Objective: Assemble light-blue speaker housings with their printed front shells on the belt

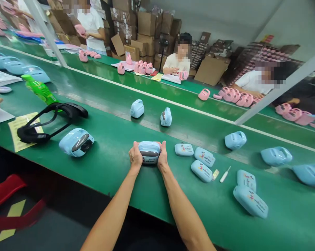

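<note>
Between my two hands is a light blue plastic housing (149,147) with a dark window and a printed front panel at its lower side. My left hand (135,155) is closed on its left end, and my right hand (162,156) presses the right end. The housing is at the green table top; I cannot tell whether it rests on it. Just right of my right hand lie several light blue panels with a Mickey print, such as one panel (184,149). A similar blue housing (76,142) lies to the left.
A white-handled screwdriver (225,174) lies beyond the panels. Two blue housings stand on the conveyor belt (152,122). On the left are a black head strap (49,122) and a green bottle (39,89). Co-workers (178,62) handle pink housings across the line; a red chair (11,205) stands lower left.
</note>
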The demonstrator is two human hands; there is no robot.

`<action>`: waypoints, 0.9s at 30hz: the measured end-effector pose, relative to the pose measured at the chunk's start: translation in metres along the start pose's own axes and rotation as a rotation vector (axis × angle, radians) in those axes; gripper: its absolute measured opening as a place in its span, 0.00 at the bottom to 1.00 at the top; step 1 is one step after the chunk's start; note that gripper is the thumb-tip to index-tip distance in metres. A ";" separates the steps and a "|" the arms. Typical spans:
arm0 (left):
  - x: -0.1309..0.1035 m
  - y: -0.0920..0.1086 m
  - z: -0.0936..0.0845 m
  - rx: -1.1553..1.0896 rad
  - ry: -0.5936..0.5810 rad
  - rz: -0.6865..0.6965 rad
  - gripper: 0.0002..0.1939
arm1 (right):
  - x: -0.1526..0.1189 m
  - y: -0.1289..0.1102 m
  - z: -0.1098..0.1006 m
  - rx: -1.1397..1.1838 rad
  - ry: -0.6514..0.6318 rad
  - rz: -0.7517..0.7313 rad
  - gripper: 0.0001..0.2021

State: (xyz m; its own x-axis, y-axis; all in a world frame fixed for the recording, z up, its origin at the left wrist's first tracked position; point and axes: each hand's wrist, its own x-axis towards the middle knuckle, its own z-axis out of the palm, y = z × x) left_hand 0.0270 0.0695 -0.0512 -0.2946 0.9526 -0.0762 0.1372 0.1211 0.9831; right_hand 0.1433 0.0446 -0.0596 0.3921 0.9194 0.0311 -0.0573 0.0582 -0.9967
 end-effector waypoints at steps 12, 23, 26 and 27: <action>0.016 0.012 0.001 -0.270 -0.029 -0.280 0.24 | 0.013 0.005 -0.011 0.339 -0.053 0.119 0.37; 0.006 0.051 -0.022 -0.688 -0.258 -0.765 0.09 | -0.006 -0.039 -0.009 0.427 -0.367 0.084 0.28; 0.001 0.055 -0.027 -0.782 -0.304 -0.868 0.11 | -0.005 -0.044 -0.012 0.362 -0.383 0.069 0.27; -0.001 0.056 -0.029 -0.805 -0.322 -0.883 0.13 | -0.003 -0.045 -0.013 0.329 -0.380 0.064 0.26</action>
State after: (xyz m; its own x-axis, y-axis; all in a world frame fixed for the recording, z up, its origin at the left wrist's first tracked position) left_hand 0.0078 0.0668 0.0084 0.2703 0.6708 -0.6907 -0.6443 0.6591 0.3879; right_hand 0.1568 0.0338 -0.0158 0.0198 0.9982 0.0572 -0.3805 0.0604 -0.9228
